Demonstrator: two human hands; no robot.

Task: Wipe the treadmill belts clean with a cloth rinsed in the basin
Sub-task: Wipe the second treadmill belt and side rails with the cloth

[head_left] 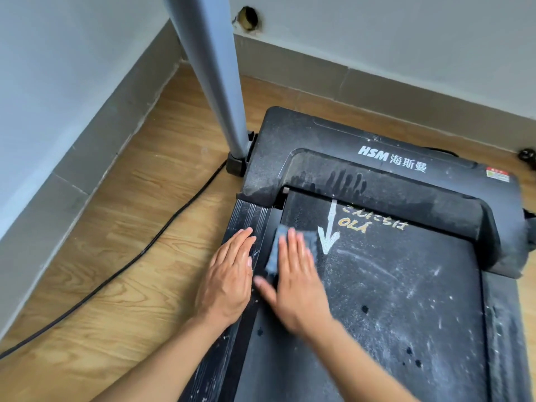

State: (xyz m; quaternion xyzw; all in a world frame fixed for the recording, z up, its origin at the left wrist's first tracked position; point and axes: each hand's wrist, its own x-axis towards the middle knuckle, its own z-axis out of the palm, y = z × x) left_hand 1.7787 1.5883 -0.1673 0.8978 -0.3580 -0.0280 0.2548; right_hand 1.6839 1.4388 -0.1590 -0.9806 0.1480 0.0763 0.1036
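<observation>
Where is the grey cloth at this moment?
In the head view, the grey cloth lies at the left edge of the belt, under the right hand, just left of the white arrow.

Wood-pattern floor (139, 227), grey skirting along both walls. Dusty black treadmill (348, 134) sits on it, head end near the far wall. Black cable (87, 297) runs loose across the boards from the grey upright's foot (235, 166) toward bottom left.
</observation>
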